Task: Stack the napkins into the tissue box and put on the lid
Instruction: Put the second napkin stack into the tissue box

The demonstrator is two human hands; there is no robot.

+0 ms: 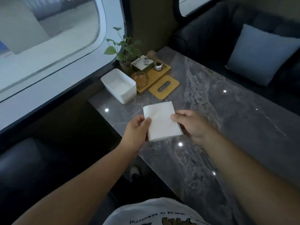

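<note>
A stack of white folded napkins [160, 120] is held just above the grey marble table [227, 127], near its left edge. My left hand [138, 127] pinches the stack's left side and my right hand [193, 124] grips its right side. The white tissue box [119, 86] stands open farther back by the window, with some white napkins lying inside. Its wooden lid [164, 87], with a slot in the middle, lies flat on the table to the right of the box.
A wooden tray [162, 73] behind the lid carries a glass bowl [139, 78], a green-and-white box and a small metal pot. A potted plant [124, 51] stands at the table's back corner. Dark sofas with a blue cushion [261, 54] flank the table.
</note>
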